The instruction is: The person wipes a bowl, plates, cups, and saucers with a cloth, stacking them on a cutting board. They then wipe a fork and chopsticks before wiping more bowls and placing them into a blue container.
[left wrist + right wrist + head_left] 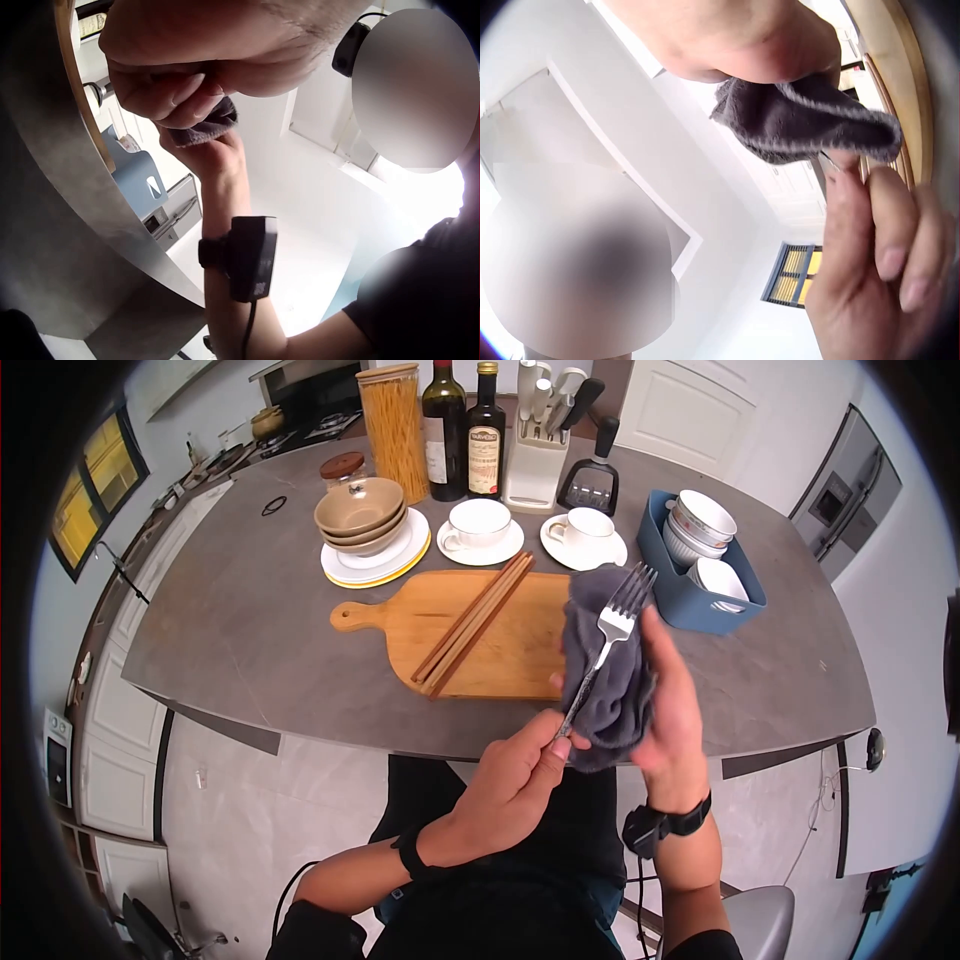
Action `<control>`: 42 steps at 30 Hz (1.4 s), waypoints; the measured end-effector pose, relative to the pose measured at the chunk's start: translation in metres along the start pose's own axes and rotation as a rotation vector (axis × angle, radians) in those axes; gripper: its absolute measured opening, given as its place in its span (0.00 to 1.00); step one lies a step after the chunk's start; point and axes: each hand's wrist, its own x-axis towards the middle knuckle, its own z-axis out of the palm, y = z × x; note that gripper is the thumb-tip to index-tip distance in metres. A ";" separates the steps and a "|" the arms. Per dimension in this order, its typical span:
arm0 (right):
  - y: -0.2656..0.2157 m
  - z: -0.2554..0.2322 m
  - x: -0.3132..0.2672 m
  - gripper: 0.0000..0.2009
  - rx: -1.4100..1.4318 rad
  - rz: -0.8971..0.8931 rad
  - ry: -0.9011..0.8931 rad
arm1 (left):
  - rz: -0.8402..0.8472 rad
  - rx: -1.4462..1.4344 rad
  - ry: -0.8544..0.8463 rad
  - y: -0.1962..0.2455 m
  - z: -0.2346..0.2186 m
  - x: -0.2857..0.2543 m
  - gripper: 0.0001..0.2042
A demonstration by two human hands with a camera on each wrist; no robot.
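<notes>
My left hand (pixel 508 785) pinches the handle of a silver fork (pixel 617 622), whose tines point up and away. A folded dark grey cloth (pixel 612 700) lies under the fork, and my right hand (pixel 675 710) holds it from below and the right side. In the left wrist view the left hand (pixel 217 52) has its fingers curled, with a bit of cloth (pixel 210 127) past them. The right wrist view shows the cloth (pixel 802 124) hanging from the right hand (pixel 757 37); most of the fork is hidden there.
A wooden board (pixel 520 650) with several chopsticks (pixel 475 622) lies ahead. Behind stand bowls (pixel 360 510) on plates, two cups (pixel 478 520) on saucers, bottles (pixel 486 440) and a knife block (pixel 535 465). A blue bin (pixel 690 595) with dishes sits right of the board.
</notes>
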 end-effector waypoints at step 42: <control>0.017 -0.008 -0.027 0.24 -0.391 -0.448 0.152 | 0.089 0.349 -0.118 0.012 -0.002 -0.016 0.06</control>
